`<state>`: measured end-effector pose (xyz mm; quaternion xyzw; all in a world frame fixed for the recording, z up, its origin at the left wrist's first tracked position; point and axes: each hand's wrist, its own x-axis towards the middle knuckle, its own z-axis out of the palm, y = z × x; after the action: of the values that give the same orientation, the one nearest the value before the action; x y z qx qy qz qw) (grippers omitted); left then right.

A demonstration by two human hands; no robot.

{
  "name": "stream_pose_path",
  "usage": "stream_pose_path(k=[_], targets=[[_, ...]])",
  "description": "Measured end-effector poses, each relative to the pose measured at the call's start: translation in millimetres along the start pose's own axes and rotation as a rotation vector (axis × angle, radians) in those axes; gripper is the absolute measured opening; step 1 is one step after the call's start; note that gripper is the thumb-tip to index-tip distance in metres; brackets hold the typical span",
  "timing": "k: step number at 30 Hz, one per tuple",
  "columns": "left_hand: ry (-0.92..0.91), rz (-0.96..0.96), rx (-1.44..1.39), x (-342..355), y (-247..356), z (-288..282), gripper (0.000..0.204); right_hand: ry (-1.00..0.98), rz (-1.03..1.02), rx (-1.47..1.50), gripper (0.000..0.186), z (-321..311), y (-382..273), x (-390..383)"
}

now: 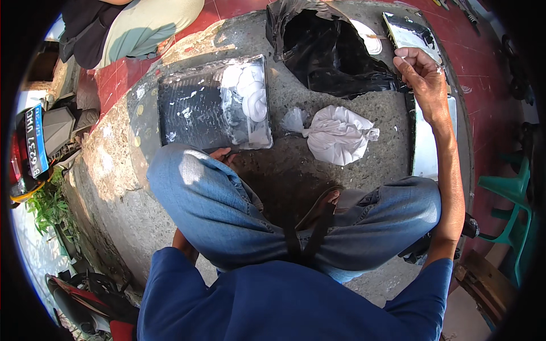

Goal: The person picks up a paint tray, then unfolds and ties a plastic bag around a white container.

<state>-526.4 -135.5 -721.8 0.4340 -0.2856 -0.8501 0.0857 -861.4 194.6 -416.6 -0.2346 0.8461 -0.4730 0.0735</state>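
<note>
A black ribbed tray (193, 108) smeared with white paste lies front left, with a thick swirl of the white paste (253, 94) on its right side. My left hand (222, 154) is at the tray's near edge, its fingers curled there and mostly hidden by my knee. My right hand (424, 77) is raised at the right, thumb and fingertips pinched around a tiny whitish bit too small to name. Below and left of it spreads an open black plastic bag (335, 62). A tied, bulging white plastic bag (339, 136) rests on the concrete between tray and right arm.
A white-smeared tray (409, 34) and a pale flat panel (426, 142) lie along the right edge. Behind the black bag is a white round thing (367, 37). Another person's leg (148, 28) is far left. A green plastic chair (512, 193) stands right, a motorcycle (48, 136) left.
</note>
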Motion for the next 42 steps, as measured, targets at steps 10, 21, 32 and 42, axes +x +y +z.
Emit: stream_pose_path(k=[10,21,32,42], targets=[[0.018,-0.075,0.031,-11.2,1.5,2.5,0.015,0.166,-0.078,0.091,0.020,-1.5,3.8,10.2],[0.022,-0.114,0.069,-19.3,3.9,11.8,0.018,0.194,-0.044,0.126,0.022,-10.3,23.4,17.1],[0.136,-0.098,0.616,-74.2,95.4,72.2,0.022,0.329,-0.102,-0.122,0.021,-24.4,42.2,18.4],[-0.545,0.037,1.294,-82.2,214.4,219.8,0.014,0.361,-0.052,-0.299,0.026,-5.1,41.8,30.1]])
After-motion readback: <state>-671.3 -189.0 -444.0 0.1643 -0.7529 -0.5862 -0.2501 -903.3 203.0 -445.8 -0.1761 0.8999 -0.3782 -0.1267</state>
